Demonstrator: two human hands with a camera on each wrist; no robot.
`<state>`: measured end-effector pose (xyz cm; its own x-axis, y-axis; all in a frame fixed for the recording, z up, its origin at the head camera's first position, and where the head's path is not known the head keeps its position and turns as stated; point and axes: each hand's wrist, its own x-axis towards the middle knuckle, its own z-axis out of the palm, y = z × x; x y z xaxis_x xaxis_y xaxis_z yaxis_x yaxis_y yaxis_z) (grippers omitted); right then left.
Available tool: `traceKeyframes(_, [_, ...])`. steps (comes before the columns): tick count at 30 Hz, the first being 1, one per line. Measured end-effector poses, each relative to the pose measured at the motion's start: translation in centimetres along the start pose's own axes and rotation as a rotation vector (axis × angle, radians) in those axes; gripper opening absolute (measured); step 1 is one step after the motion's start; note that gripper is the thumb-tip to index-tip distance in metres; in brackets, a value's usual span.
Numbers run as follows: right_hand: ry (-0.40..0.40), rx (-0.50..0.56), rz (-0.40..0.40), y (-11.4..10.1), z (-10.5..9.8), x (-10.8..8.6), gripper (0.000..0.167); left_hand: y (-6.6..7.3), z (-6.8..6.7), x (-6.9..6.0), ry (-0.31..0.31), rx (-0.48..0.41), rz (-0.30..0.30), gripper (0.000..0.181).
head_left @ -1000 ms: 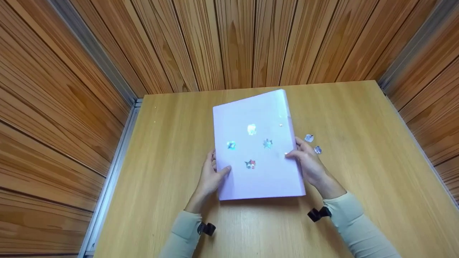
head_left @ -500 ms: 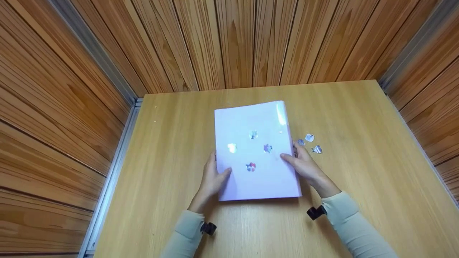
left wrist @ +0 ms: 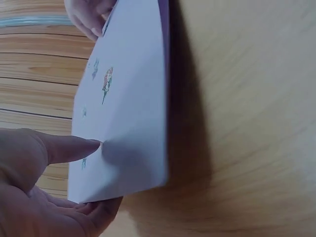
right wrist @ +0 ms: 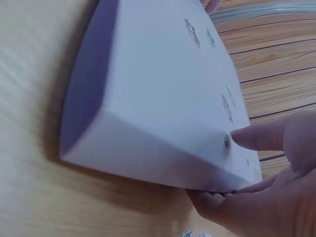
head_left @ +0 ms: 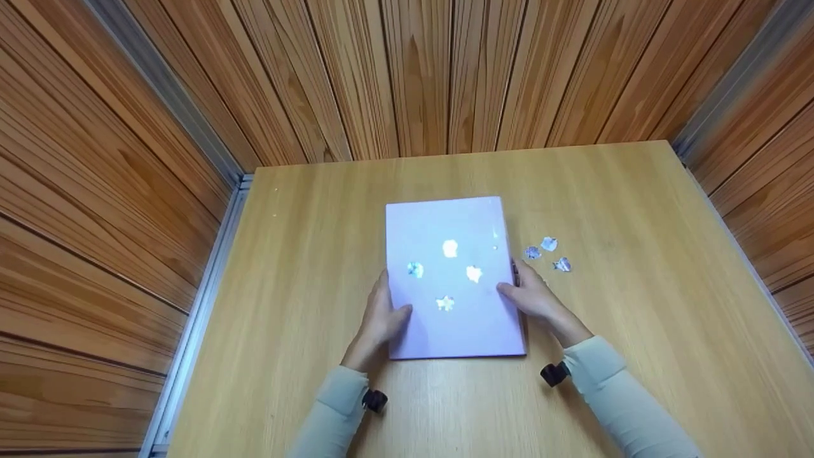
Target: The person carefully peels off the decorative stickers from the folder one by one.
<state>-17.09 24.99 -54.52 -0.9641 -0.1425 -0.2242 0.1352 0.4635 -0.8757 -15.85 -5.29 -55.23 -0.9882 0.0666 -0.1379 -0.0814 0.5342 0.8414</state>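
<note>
A lilac ring binder (head_left: 456,331) lies between my hands, its thick spine (right wrist: 163,150) on the right. Several shiny stickers (head_left: 450,248) are spread over its cover. My left hand (head_left: 379,321) grips the left side, thumb on the cover; in the left wrist view, its fingers curl under the edge. On the spine side my right hand (head_left: 539,298) holds the binder, with the thumb beside a small metal rivet (right wrist: 227,141) and fingers beneath. The left wrist view shows a shadow along the near edge; whether the whole underside touches the table is unclear.
Three loose stickers (head_left: 549,243) lie on the wooden table (head_left: 305,254), to the right of the binder. Wood-panelled walls (head_left: 420,83) enclose the back and sides, with a metal rail (head_left: 203,292) along the left edge.
The far end of the binder has come down, so the cover lies flatter. Both hands kept their grip and shifted slightly inward. A third loose sticker has come into sight.
</note>
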Motion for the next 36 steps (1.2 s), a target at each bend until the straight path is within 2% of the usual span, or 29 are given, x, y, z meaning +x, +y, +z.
traceKeyframes(4, [-0.007,-0.037,0.019,0.4,0.2,0.3,0.07,-0.5,0.3,0.2,-0.014,0.015,-0.038,0.087])
traceKeyframes(13, [0.006,-0.12,0.032,0.6,0.3,0.2,0.068,-1.2,0.5,0.4,-0.026,0.041,-0.06,0.086])
traceKeyframes(18, [0.031,-0.158,0.036,0.5,0.4,0.2,0.067,-1.3,0.7,0.5,-0.012,0.079,-0.043,0.081])
traceKeyframes(23, [0.077,-0.243,0.016,0.6,0.5,0.4,0.063,-1.4,0.8,0.6,0.01,0.142,-0.024,0.074])
traceKeyframes(30, [0.1,-0.298,0.035,0.6,0.4,0.6,0.059,-1.4,0.5,0.7,0.041,0.223,0.018,0.046])
traceKeyframes(36, [0.093,-0.307,0.047,0.6,0.5,0.7,0.058,-1.5,-0.2,1.4,-0.031,0.296,0.062,0.044])
